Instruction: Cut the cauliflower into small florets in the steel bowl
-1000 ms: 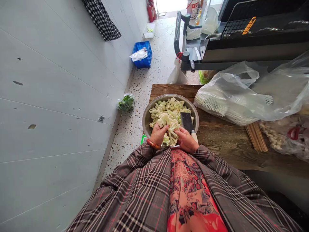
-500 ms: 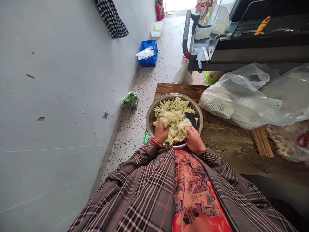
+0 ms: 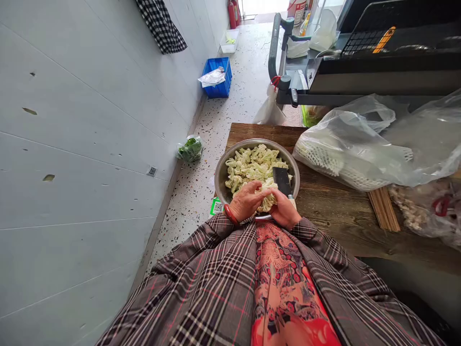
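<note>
The left hand [image 3: 247, 201] and right hand [image 3: 284, 210] meet at the near side of a metal bowl [image 3: 219, 185], closed around a piece of cauliflower [image 3: 267, 204] that shows between them; how the hidden fingers grip it I cannot tell. Holding it low over the bowl probably lets any bits fall onto the heap of florets [image 3: 254, 163] below. The bowl sits at the counter's [image 3: 331, 211] near-left end, close against the body, likely for easy reach. A cleaver [image 3: 281, 179] lies at the bowl's right side, blade inside and pale handle by the right hand, perhaps parked there to stay handy. Half a second ago the hands were apart, each with its own cauliflower; now they are together, more of the heap's left part is uncovered, and the cleaver's handle shows again.
</note>
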Demonstrator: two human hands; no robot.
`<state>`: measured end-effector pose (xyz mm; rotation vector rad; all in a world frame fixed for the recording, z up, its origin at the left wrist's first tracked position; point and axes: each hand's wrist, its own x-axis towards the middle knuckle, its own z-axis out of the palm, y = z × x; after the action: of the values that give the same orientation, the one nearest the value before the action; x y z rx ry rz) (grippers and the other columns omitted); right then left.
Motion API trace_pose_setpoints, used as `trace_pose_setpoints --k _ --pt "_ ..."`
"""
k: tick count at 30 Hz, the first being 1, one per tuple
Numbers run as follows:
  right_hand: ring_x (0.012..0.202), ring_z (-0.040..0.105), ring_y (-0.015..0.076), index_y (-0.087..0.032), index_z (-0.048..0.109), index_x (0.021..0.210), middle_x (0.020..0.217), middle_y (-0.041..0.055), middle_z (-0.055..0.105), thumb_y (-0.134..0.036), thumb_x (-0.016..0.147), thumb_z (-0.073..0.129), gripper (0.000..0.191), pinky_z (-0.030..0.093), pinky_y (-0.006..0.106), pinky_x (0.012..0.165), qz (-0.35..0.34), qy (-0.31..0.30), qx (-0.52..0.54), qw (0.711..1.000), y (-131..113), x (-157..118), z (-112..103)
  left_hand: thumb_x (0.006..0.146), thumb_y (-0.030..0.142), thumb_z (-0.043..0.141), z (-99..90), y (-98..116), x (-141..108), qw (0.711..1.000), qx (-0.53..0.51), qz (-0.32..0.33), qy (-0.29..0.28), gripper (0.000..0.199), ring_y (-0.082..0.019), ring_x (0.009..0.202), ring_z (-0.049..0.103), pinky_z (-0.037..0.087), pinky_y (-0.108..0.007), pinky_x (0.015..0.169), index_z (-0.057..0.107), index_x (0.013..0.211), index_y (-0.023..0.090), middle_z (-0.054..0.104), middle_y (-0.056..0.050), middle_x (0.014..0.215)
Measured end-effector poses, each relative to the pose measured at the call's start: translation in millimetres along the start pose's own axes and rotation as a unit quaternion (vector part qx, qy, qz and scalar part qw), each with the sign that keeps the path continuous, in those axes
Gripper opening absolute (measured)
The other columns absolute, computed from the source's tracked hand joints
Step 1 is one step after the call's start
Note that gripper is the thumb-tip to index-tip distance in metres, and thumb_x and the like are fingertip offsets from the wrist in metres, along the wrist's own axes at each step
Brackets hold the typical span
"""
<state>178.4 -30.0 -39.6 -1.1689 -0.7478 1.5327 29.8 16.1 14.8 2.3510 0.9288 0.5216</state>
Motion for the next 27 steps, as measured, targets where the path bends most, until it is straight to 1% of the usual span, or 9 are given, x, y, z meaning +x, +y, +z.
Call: trace_pose_setpoints --k 3,7,10,13,15,17,19,23,27 --pt "0.091 0.066 0.0220 -0.024 0.063 0.094 0.092 0.0040 0.070 -0.049 0.084 0.055 0.028 0.056 0.037 0.075 0.076 -0.018 0.087 0.993 -3.6 -3.1 2.2 0.083 0.018 0.052 -0.4 0.2 -2.4 1.000 -0.016 -0.014 0.015 0.031 -0.021 0.097 0.058 0.049 -0.037 0.090 0.070 0.108 0.025 0.061 -0.010 0.104" --pt "0.094 0.066 0.0211 -0.024 0.062 0.099 0.096 0.0020 0.071 -0.045 0.082 0.058 0.027 0.057 0.039 0.079 0.164 -0.065 0.201 0.964 -14.0 -6.3 4.4 0.087 0.027 0.050 -1.3 1.6 -2.3 0.989 -0.096 -0.065 0.095 0.023 -0.021 0.095 0.060 0.048 -0.036 0.089 0.070 0.096 0.021 0.065 -0.010 0.099" --pt "0.094 0.066 0.0216 -0.022 0.063 0.100 0.096 0.0034 0.071 -0.042 0.082 0.057 0.028 0.057 0.042 0.082 0.199 -0.090 0.230 0.948 -20.7 -8.0 4.9 0.089 0.038 0.048 0.2 2.0 -0.6 0.951 -0.209 -0.178 0.140 0.027 -0.017 0.072 0.061 0.051 -0.031 0.074 0.065 0.081 0.018 0.064 -0.007 0.078" --pt "0.096 0.066 0.0220 -0.021 0.063 0.099 0.097 0.0047 0.070 -0.041 0.082 0.057 0.027 0.057 0.043 0.082 0.191 -0.078 0.215 0.955 -22.6 -9.2 4.7 0.090 0.043 0.046 -0.6 1.3 -1.3 0.915 -0.297 -0.246 0.118 0.031 -0.013 0.055 0.056 0.048 -0.027 0.058 0.061 0.079 0.018 0.058 -0.002 0.064" --pt "0.097 0.065 0.0214 -0.022 0.061 0.096 0.100 0.0033 0.069 -0.040 0.080 0.061 0.023 0.058 0.042 0.080 0.175 -0.043 0.200 0.963 -21.8 -9.7 5.6 0.089 0.038 0.050 -3.3 1.6 -2.3 0.936 -0.267 -0.206 0.106 0.024 -0.015 0.065 0.059 0.049 -0.027 0.064 0.062 0.084 0.018 0.061 -0.004 0.073" --pt "0.098 0.063 0.0214 -0.025 0.059 0.095 0.106 0.0019 0.066 -0.039 0.079 0.063 0.022 0.059 0.042 0.079 0.150 -0.016 0.186 0.971 -21.1 -10.0 8.3 0.088 0.028 0.049 -6.2 3.3 -2.7 0.972 -0.178 -0.125 0.084 0.019 -0.017 0.082 0.060 0.049 -0.029 0.076 0.065 0.092 0.019 0.062 -0.007 0.088" --pt "0.100 0.062 0.0221 -0.027 0.057 0.097 0.110 0.0018 0.064 -0.039 0.078 0.064 0.024 0.059 0.042 0.080 0.126 0.003 0.177 0.976 -21.9 -10.5 12.8 0.087 0.020 0.047 -7.5 6.1 -2.0 0.995 -0.072 -0.052 0.039 0.025 -0.018 0.089 0.057 0.047 -0.031 0.081 0.066 0.102 0.020 0.060 -0.008 0.095" --pt "0.100 0.063 0.0230 -0.028 0.057 0.103 0.109 0.0040 0.064 -0.037 0.077 0.065 0.029 0.059 0.039 0.079 0.102 0.018 0.171 0.980 -27.6 -12.3 19.8 0.085 0.018 0.051 -4.4 8.4 0.2 0.994 0.109 -0.003 -0.009 0.022 -0.018 0.083 0.052 0.045 -0.029 0.075 0.065 0.103 0.020 0.055 -0.007 0.090" --pt "0.099 0.062 0.0206 -0.029 0.057 0.105 0.112 0.0016 0.063 -0.044 0.082 0.061 0.028 0.061 0.037 0.075 0.114 -0.002 0.218 0.969 -32.2 -13.7 14.4 0.091 0.023 0.045 -1.0 0.7 1.2 0.990 0.141 0.003 0.030 0.018 -0.018 0.082 0.051 0.045 -0.030 0.076 0.061 0.087 0.018 0.056 -0.007 0.087"
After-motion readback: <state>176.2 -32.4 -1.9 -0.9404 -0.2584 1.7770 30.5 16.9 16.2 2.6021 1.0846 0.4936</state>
